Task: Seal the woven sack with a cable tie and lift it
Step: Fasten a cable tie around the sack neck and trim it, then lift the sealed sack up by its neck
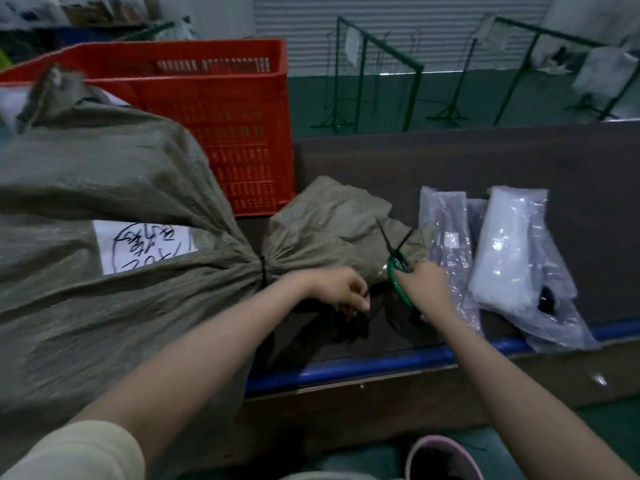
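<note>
A full grey-green woven sack [104, 209] lies on its side on the dark table, with a white handwritten label [145, 247] on it. A black cable tie [262, 271] cinches its neck, and the loose mouth [332, 223] flares out to the right. My left hand [341, 291] pinches a thin black strip, apparently the tie's tail, just below the neck. My right hand [427, 284] grips green-handled scissors [398, 265] whose blades stand apart, pointing up over the sack's mouth.
A red slatted crate [214, 109] stands behind the sack. Clear plastic bags of cable ties [512, 258] lie at the right of the table. A blue rail [363, 365] edges the table's front. Green metal racks [381, 74] stand beyond. A pink bucket [440, 459] sits below.
</note>
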Available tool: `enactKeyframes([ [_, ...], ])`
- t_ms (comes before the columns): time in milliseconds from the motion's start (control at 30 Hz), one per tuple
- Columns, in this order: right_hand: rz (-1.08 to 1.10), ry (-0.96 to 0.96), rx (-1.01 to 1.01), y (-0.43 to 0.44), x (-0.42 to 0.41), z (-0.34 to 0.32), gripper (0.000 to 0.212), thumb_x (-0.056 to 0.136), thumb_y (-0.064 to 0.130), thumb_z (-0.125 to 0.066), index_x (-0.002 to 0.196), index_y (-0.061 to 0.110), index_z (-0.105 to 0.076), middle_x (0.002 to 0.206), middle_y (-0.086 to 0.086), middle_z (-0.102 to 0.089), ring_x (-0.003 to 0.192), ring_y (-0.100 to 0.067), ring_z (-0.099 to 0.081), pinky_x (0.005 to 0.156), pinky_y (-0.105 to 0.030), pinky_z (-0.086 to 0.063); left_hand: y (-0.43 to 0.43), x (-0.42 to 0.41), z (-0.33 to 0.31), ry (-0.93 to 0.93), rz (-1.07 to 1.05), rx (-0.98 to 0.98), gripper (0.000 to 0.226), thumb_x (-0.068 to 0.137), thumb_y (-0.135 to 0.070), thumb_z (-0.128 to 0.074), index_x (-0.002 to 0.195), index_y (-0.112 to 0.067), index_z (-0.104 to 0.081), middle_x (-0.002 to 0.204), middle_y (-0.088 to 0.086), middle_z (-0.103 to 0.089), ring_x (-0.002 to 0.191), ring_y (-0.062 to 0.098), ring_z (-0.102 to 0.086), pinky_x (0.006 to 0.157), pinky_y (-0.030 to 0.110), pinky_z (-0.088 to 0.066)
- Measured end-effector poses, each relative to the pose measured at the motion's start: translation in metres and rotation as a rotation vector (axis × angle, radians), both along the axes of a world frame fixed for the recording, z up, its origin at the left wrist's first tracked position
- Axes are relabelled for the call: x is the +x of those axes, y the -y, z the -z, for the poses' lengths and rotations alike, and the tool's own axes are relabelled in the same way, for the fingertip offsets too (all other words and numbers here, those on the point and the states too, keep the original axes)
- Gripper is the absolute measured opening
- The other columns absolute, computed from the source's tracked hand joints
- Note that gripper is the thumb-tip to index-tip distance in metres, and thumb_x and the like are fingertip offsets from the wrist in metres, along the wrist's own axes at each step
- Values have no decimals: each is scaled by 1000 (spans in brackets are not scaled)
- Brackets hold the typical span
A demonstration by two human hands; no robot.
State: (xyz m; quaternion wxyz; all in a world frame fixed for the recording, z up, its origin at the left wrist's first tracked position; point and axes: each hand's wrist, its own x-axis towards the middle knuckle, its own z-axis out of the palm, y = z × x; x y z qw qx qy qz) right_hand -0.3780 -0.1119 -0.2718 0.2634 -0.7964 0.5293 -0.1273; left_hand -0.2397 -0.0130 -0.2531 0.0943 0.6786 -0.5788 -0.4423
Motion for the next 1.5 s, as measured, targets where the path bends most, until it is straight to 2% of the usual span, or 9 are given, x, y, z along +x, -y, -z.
enactKeyframes([
  [233,339,162,285,10,-33,21,47,87,36,-55,105,-7,-65,109,-27,-65,106,-39,-60,78,-34,-44,30,-37,39,174,85,122,30,98,-32,-38,87,-15,-61,89,7,-58,88,21,-52,77,27,-34],
  [333,359,129,285,9,-39,20,48,90,34,-51,110,-8,-63,117,-29,-63,111,-39,-58,82,-35,-45,42,-35,43,309,-4,67,39,98,-31,-37,110,-5,-63,118,20,-61,110,32,-55,85,30,-39],
  [467,371,119,327,4,-39,25,46,87,37,-56,104,-4,-67,112,-26,-66,107,-37,-61,77,-32,-43,56,-24,46,516,-155,36,44,99,-31,-33,126,-3,-53,142,25,-41,131,36,-39,104,35,-33],
  [567,375,133,375,3,-34,30,38,85,38,-58,90,2,-68,100,-20,-68,102,-35,-63,69,-27,-37,59,-12,47,639,-170,98,49,98,-32,-33,135,-2,-45,153,26,-18,144,37,-10,117,38,-12],
  [867,364,129,412,7,-17,30,44,85,36,-57,106,-1,-65,113,-21,-66,106,-36,-61,83,-34,-48,66,15,36,596,-195,158,59,82,-53,-55,128,-17,-49,153,17,-22,144,41,-2,116,43,-13],
  [1100,229,6,390,-7,7,28,44,87,31,-53,116,-1,-59,122,-20,-62,115,-35,-56,92,-34,-46,71,23,31,332,-463,-31,64,84,-13,-44,145,-19,-26,145,20,-40,132,38,-37,109,36,-32],
  [1267,176,-5,393,-15,24,29,39,84,25,-56,114,-1,-61,121,-19,-63,113,-35,-58,90,-33,-47,68,36,9,259,-624,-190,55,86,-15,-45,140,-13,-35,139,19,-46,126,36,-45,104,38,-38],
  [1400,149,-40,443,-26,32,33,42,86,26,-55,118,-1,-58,125,-20,-61,118,-34,-56,92,-33,-46,66,70,-9,178,-814,-232,73,85,-17,-47,149,-18,-12,146,16,-39,129,36,-43,108,40,-37],
  [1500,154,-48,428,-34,32,35,39,88,23,-55,117,-3,-59,124,-21,-61,118,-34,-56,92,-32,-46,63,92,-20,165,-842,-151,74,86,-16,-46,149,-19,-7,142,18,-41,119,36,-50,96,39,-46],
])
